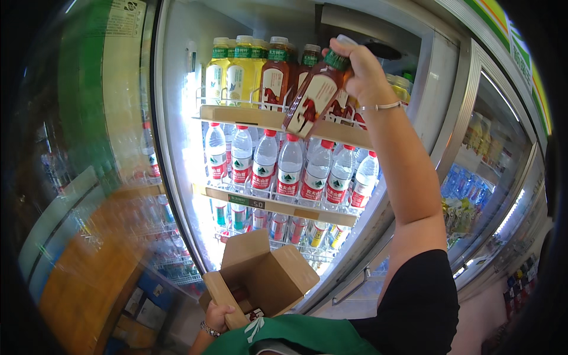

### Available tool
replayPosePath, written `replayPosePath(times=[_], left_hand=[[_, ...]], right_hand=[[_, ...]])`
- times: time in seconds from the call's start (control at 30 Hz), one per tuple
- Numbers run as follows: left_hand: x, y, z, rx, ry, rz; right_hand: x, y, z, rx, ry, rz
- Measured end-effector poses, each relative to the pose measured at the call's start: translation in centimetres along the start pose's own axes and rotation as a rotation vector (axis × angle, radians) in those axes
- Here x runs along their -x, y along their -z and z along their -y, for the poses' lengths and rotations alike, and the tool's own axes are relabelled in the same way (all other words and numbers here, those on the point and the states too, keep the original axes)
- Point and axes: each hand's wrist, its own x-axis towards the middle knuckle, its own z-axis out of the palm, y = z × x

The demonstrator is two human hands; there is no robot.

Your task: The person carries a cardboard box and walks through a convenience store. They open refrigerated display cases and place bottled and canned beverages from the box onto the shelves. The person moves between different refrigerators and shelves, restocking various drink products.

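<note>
Raised high before the open drinks cooler, my right hand [364,66] grips a bottle of dark red tea [317,93] by its neck. The bottle tilts, its base to the lower left, in front of the top shelf's edge [257,117]. On that shelf stand yellow tea bottles [242,75] at the left and red tea bottles [274,82] beside them. Low down, my left hand [217,315] holds an open cardboard box [266,275] by its side flap. Inside the box, a bottle with a horse label [254,314] is partly visible.
Red-capped water bottles [288,166] line the middle shelf, above a row of smaller bottles [279,226]. The glass door [128,146] stands open at the left, reflecting a counter. Another closed cooler door [483,155] is at the right.
</note>
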Motion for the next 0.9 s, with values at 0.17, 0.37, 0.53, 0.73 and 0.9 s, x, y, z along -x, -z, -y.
replayPosePath(times=[0.17, 0.37, 0.53, 0.73, 0.9], left_hand=[[-0.1, -0.1, -0.5, -0.024, -0.026, 0.000], [0.1, -0.3, -1.2, -0.032, -0.021, 0.010], [0.3, -0.7, -1.4, -0.016, -0.030, 0.019], [0.2, -0.4, -1.1, -0.022, -0.049, -0.002], [-0.1, 0.0, -0.6, -0.034, -0.005, -0.024]], right_hand=[[-5.6, -0.8, 1.0, 0.033, 0.161, 0.020], [-10.3, -0.4, -1.3, 0.291, 0.237, 0.139], [-11.4, -0.2, -4.4, 0.403, 0.085, 0.099], [-8.4, -0.3, -5.7, 1.181, 0.559, -0.133], [-2.3, -0.7, -8.0, 1.468, 0.979, -0.061]])
